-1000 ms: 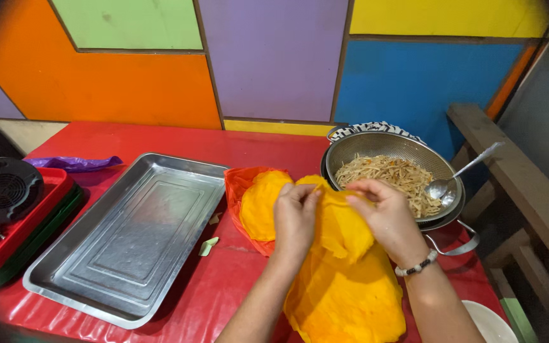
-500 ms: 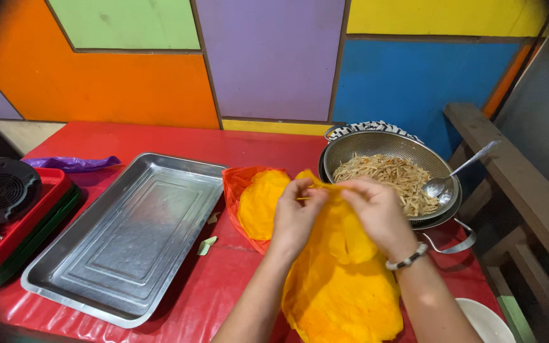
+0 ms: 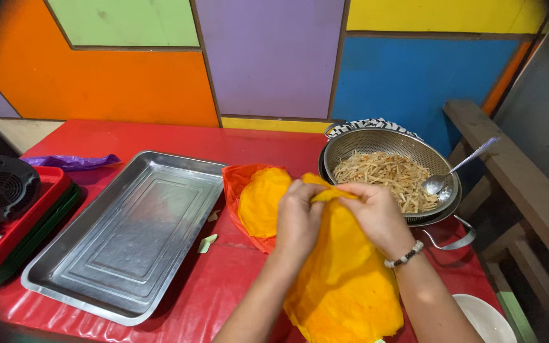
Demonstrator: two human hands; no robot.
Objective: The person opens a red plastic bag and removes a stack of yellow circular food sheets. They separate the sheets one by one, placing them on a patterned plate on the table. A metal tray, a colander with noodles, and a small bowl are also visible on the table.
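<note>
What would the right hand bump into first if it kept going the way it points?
Probably the left hand: the right hand points leftward at it across the yellow sheet both pinch, though depth is unclear.

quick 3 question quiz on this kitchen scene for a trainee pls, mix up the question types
1. True or false: the long-handled metal spoon rests in the round metal mesh strainer of shredded filling.
2. Multiple choice: what lies directly left of the stack of thin yellow-orange round wrappers on an orange plastic bag? A) white plate B) rectangular steel tray C) purple plastic bag
3. Fill in: the left hand and the right hand both pinch the top edge of a thin yellow-orange ____.

Key: 1 true; 2 B, the rectangular steel tray; 3 wrapper sheet.
</note>
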